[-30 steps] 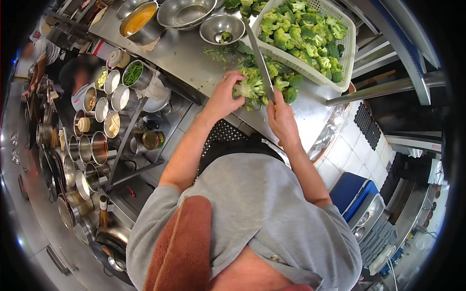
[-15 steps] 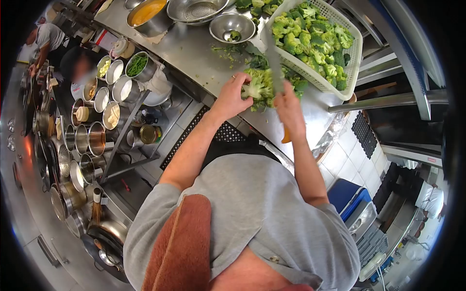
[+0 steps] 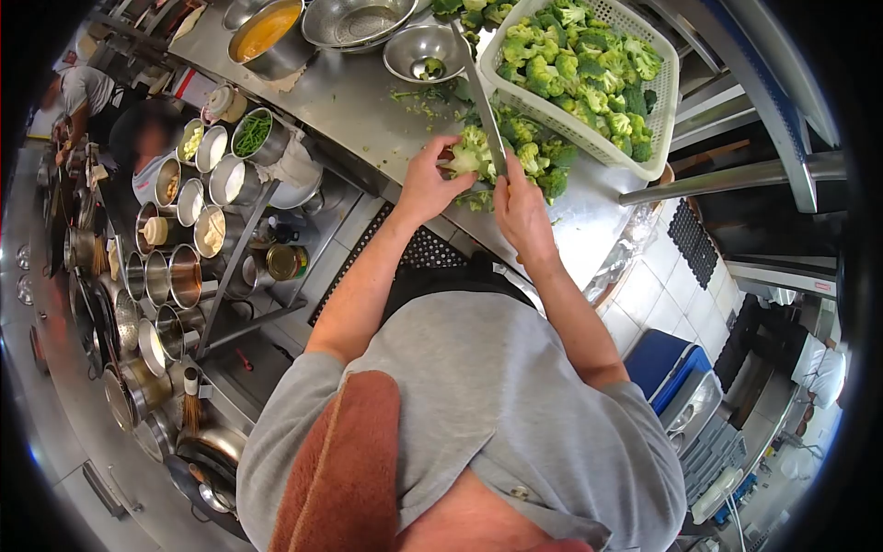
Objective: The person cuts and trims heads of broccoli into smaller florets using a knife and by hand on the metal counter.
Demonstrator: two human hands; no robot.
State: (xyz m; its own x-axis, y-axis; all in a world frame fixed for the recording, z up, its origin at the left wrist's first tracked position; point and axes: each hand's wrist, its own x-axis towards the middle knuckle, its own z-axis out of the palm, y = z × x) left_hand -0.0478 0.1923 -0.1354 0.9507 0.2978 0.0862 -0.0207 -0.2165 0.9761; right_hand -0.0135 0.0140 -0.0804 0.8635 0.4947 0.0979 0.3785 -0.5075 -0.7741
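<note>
My left hand (image 3: 434,180) grips a broccoli head (image 3: 471,155) from its left side, over the metal counter (image 3: 368,138). In my right hand (image 3: 524,213) is the handle of a long knife (image 3: 482,99), its blade pointing away from me and lying along the right side of that head. Cut broccoli pieces (image 3: 538,156) lie just right of the blade. Behind them stands a white perforated basket (image 3: 664,110) full of broccoli florets (image 3: 589,69). Small green scraps (image 3: 419,101) are scattered behind my left hand.
A small steel bowl (image 3: 421,46) with a green piece, a larger bowl (image 3: 354,20) and a pot of orange liquid (image 3: 267,39) stand at the back. Several metal containers fill the left shelf. Two people (image 3: 87,90) (image 3: 147,152) are at far left. A metal rail (image 3: 727,179) runs at right.
The knife has come back leftward beside the broccoli head after swinging upright and blurred. My left hand keeps its hold on the head. The whole view has shifted slightly.
</note>
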